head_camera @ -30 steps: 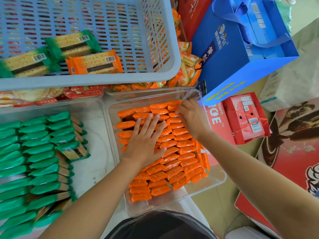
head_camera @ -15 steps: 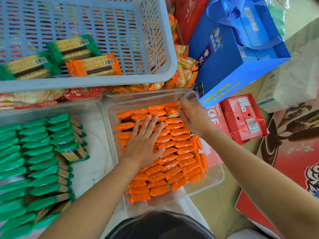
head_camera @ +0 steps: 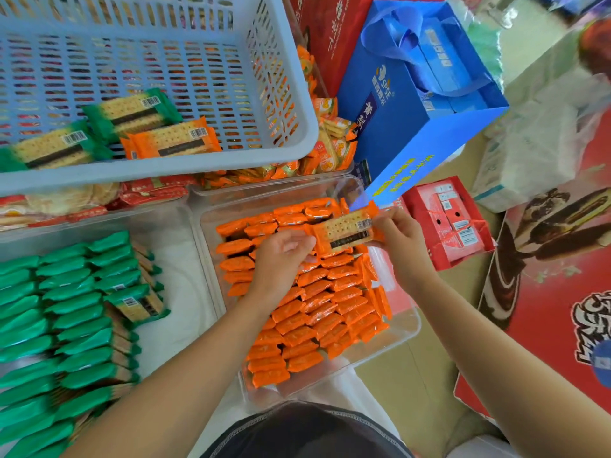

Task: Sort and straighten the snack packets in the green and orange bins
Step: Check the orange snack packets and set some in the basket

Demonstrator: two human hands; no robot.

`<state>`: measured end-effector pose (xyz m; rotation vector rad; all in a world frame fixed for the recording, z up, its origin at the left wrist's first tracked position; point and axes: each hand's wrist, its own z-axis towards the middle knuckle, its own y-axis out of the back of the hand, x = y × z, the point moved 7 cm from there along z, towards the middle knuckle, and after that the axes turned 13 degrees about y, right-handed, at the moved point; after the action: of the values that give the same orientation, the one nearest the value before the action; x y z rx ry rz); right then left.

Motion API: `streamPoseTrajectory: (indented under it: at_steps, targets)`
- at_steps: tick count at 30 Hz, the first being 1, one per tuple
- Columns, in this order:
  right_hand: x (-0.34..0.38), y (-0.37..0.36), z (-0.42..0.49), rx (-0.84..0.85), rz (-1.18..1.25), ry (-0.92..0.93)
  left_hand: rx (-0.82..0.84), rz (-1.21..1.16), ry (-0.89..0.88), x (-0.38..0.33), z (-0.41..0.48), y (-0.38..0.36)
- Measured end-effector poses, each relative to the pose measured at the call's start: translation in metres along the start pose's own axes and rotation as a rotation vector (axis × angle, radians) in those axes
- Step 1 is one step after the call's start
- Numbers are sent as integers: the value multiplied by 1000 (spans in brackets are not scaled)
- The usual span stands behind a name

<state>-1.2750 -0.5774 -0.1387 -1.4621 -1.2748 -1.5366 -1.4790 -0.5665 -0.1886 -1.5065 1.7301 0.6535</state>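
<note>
I see left hand [head_camera: 281, 259] and right hand [head_camera: 401, 238] fingers curled, pinching opposite ends of one orange cracker packet [head_camera: 344, 231] above the clear plastic bin [head_camera: 405, 325]

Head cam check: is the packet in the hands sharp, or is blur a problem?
Head view: the held orange packet is sharp, barcode visible; the green packets at lower left are smeared; wide-angle distortion bends the rim of the blue basket.

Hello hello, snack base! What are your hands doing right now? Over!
One orange cracker packet pinched by left hand and right hand, above the orange bin. Rows below packed tight. Nothing in the way.
</note>
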Motion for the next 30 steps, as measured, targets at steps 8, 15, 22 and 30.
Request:
streamPoseTrajectory:
  at_steps: [8,15,22,30]
  targets:
    - [-5,-2,-19,-1,9,-2,51,-48,39,7,-15,9]
    - [-12,-9,-34,30,113,-85,41,-46,12,10,-29,10]
    - [-7,-17,-46,115,249,-138,-7,83,-100,7,-33,22]
    - [-3,-16,-54,117,292,-164,-83,626,-457,-3,-42,19]
